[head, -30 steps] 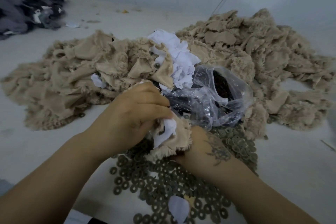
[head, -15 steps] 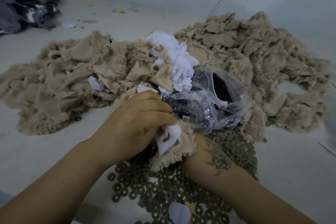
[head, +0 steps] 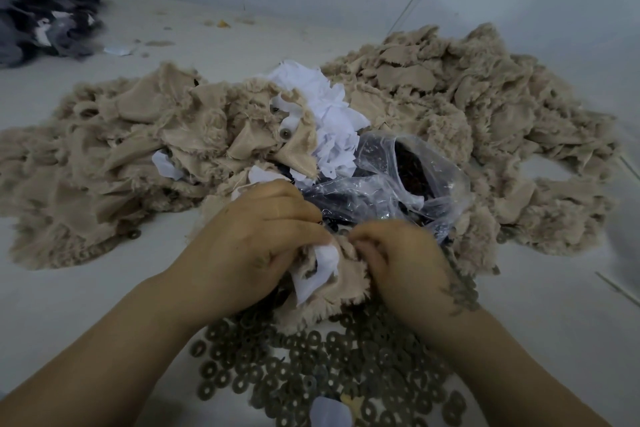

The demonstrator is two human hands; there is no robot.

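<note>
Pinching top edge of beige plush fabric scrap (head: 346,293) with curled left hand (head: 256,246) and right hand (head: 398,253). Leaving pale grey floor (head: 69,305) free leftward.

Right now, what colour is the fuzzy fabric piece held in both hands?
The fabric piece is beige with a white patch, seen in the head view.

The beige plush piece (head: 341,291) I was working on was small. Its smooth woven back faced me, and shaggy fur fringed its lower and right edges. It was bunched and crumpled, with its top edge pinched between my left hand (head: 256,246) and my right hand (head: 398,260). A creased white patch (head: 320,270) lay against that back, running from the pinch down to the left. Its lower corner hung free past the fabric's edge.
</note>
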